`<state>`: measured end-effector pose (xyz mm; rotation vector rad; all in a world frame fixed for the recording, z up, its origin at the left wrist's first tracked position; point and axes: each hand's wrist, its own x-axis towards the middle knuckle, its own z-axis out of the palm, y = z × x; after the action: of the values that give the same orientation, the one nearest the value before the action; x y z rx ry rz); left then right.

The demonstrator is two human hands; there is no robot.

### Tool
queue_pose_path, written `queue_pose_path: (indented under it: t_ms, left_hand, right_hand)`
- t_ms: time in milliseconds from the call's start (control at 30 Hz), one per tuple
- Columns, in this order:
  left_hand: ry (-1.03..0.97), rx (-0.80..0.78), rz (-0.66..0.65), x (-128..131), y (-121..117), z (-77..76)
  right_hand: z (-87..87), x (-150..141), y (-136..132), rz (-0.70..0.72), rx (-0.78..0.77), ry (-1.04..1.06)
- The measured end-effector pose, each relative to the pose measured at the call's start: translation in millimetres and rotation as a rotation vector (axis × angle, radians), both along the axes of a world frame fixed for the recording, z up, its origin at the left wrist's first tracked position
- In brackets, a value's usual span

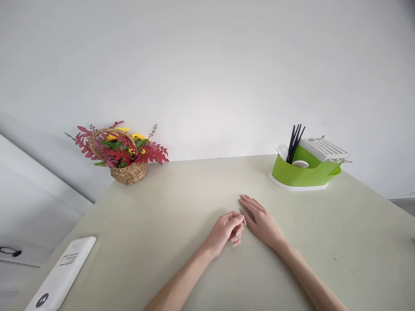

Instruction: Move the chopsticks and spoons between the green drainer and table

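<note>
My left hand (228, 230) rests on its side on the pale table (168, 207), fingers loosely curled in and thumb over the index finger. Nothing shows inside it. Just to its right, my right hand (262, 221) lies palm down with its fingers stretched out flat on the tabletop, holding nothing. The two hands are very close; whether they touch I cannot tell. Nearest to the right hand, further back, stands a green utensil holder (298, 175) with a white slotted top (324, 148). Black chopsticks (294, 144) and white spoons (283, 151) stick out of it.
At the back left stands a wicker basket (129, 173) of red leaves and yellow flowers. A long white appliance (63, 272) with a round dark button lies along the left edge. Behind the table is a plain wall (207, 77); a white cabinet (35, 207) stands at left.
</note>
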<state>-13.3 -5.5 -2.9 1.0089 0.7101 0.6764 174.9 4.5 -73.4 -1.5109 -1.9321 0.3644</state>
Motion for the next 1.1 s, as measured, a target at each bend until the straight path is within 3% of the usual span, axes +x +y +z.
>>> queue_pose_path:
  t_ms: [867,1100]
  left_hand:
    - [0.109,0.087,-0.060,-0.3,-3.4,2.5]
    - [0.108,0.095,-0.075,-1.1,-3.3,3.9]
  right_hand:
    - [-1.0,1.0,1.3,0.017,-0.029,0.037]
    - [3.7,3.3,-0.4,-0.082,-0.030,0.177]
